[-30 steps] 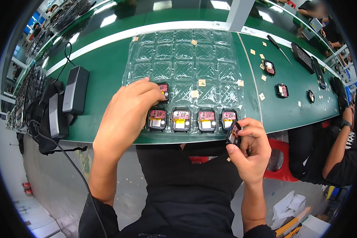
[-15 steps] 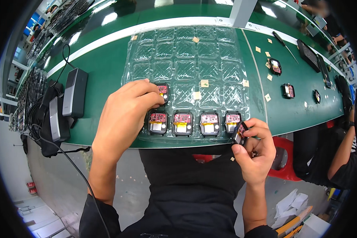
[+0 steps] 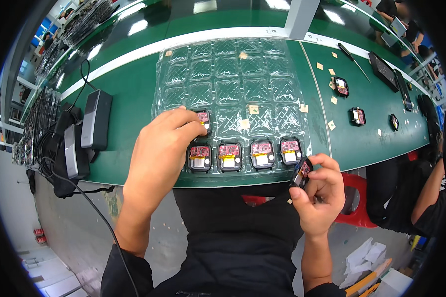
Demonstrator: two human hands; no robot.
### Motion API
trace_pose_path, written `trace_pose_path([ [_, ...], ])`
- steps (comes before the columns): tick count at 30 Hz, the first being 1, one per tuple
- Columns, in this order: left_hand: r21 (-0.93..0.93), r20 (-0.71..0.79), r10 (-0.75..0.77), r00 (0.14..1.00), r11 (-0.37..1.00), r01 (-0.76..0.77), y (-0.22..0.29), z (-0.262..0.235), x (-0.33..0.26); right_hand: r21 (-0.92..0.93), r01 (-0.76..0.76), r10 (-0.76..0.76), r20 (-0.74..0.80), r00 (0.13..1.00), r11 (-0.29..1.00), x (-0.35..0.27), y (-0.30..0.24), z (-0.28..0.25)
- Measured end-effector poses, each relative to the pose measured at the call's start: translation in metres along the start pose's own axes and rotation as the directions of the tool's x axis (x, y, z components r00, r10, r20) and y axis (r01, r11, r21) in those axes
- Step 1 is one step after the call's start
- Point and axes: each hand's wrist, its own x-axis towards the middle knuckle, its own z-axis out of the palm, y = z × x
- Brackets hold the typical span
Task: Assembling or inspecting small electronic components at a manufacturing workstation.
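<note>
A clear plastic blister tray [image 3: 233, 84] lies on the green workbench [image 3: 129, 94]. Its near row holds several small black modules with red circuit boards [image 3: 230, 156]. My left hand [image 3: 161, 148] rests on the tray, its fingertips touching another such module [image 3: 203, 119] in the second row. My right hand [image 3: 319, 190] is at the bench's front edge, below the tray's right corner, and holds one black module [image 3: 301, 173] tilted between thumb and fingers.
Black box-shaped devices with cables [image 3: 84, 133] sit at the left of the bench. Loose modules [image 3: 358, 116], small tan pads [image 3: 331, 125] and black tools [image 3: 384, 72] lie to the right. Another person's arm [image 3: 426, 193] is at the right edge.
My right hand has shifted slightly right and down with the module, turning it. My left hand stays on the second-row module.
</note>
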Motion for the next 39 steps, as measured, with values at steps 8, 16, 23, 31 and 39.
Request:
trace_pose_path([
  [8, 0.100, -0.277, -0.043, 0.960, 0.992, 0.073, 0.047, -0.006, -0.011, -0.091, 0.138, -0.126, 0.130, 0.984, 0.986, 0.003, -0.033, 0.002],
  [16, -0.635, -0.392, 0.096, 0.915, 0.692, -0.344, 0.090, 0.046, -0.061, 0.253, -0.321, 0.240, 0.303, 0.922, 0.913, -0.001, -0.063, 0.009],
  [23, -0.609, -0.508, -0.018, 0.861, 0.714, -0.345, 0.102, 0.060, -0.067, 0.490, -0.413, 0.260, 0.351, 0.900, 0.768, -0.020, -0.048, 0.019],
  [31, -0.995, -0.051, -0.323, 0.945, -0.060, -0.074, 0.096, 0.057, -0.072, -0.228, -0.017, 0.119, 0.442, 0.889, 0.973, 0.003, -0.064, 0.008],
  [39, -0.998, 0.057, -0.394, 0.917, -0.043, 0.044, 0.103, 0.054, -0.072, -0.300, 0.251, -0.196, 0.201, 0.960, 0.920, -0.005, -0.039, 0.018],
])
